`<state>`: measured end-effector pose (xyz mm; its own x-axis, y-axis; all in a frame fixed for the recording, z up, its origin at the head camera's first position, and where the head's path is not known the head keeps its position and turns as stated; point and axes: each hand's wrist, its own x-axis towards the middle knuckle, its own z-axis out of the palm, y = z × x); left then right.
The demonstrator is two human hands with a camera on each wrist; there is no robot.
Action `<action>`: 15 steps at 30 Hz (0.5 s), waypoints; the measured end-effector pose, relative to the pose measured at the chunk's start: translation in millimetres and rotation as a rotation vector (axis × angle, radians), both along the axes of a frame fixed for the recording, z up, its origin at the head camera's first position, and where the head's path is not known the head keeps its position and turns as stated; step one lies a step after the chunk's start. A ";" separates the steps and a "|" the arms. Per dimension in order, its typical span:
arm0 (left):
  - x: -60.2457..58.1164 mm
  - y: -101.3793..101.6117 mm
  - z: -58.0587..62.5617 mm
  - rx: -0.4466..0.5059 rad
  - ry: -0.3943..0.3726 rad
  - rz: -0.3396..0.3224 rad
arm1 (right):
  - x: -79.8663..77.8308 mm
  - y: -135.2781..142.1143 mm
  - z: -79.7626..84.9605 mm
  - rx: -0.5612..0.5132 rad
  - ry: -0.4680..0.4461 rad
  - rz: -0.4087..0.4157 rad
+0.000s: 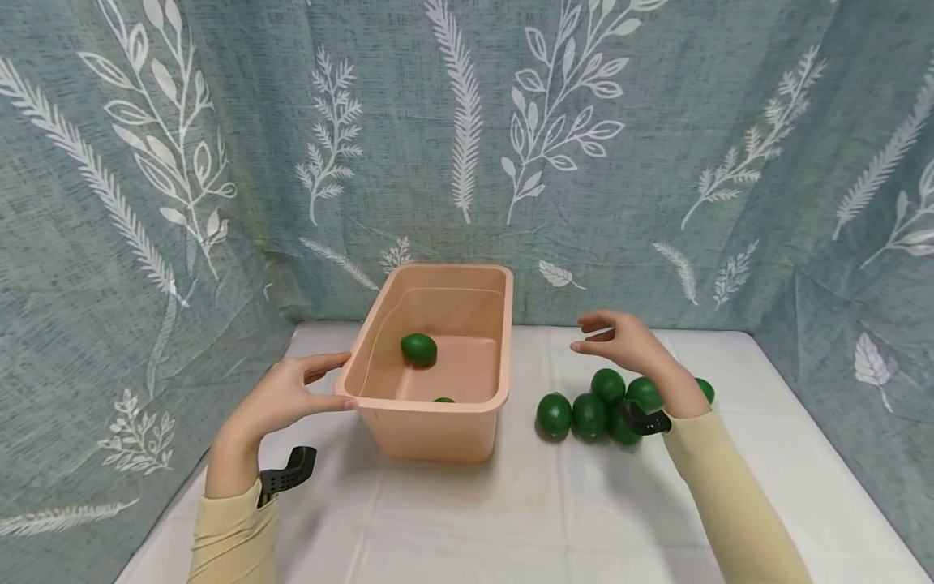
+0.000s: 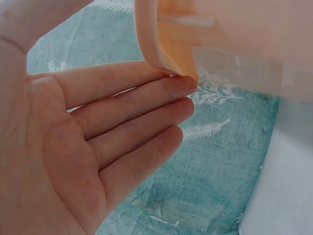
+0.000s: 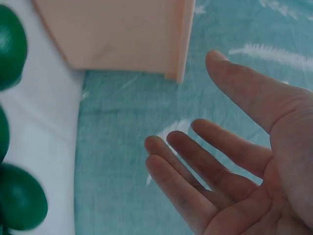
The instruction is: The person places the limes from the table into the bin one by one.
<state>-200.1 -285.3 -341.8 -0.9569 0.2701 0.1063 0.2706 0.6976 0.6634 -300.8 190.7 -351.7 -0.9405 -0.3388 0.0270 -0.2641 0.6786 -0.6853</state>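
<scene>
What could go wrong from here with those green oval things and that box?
The green ovals outside the box sit mostly bunched together, so grabbing one might set its neighbours rolling. The left fingers touch the box near one corner, so a push could shift it. One dropped in might hit those already inside.

The bench is white, with faint creases running from 6 toward 12 o'clock. A peach bin stands upright on it at about 10 o'clock from its middle, its long sides reaching toward 12. At about 2 o'clock lies a cluster of green fruits, several touching or nearly so, some partly hidden; bare white separates them from the bin. One more fruit shows on the cluster's 3 o'clock side.
</scene>
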 end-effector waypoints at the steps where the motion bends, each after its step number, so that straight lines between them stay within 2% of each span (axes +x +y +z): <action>1: -0.2 -0.2 -0.2 0.001 0.002 -0.002 | 0.7 4.2 -1.6 0.004 -0.001 -0.007; 15: -2.3 -1.3 -2.0 0.008 0.015 -0.014 | 11.1 62.9 -22.4 0.054 -0.023 -0.109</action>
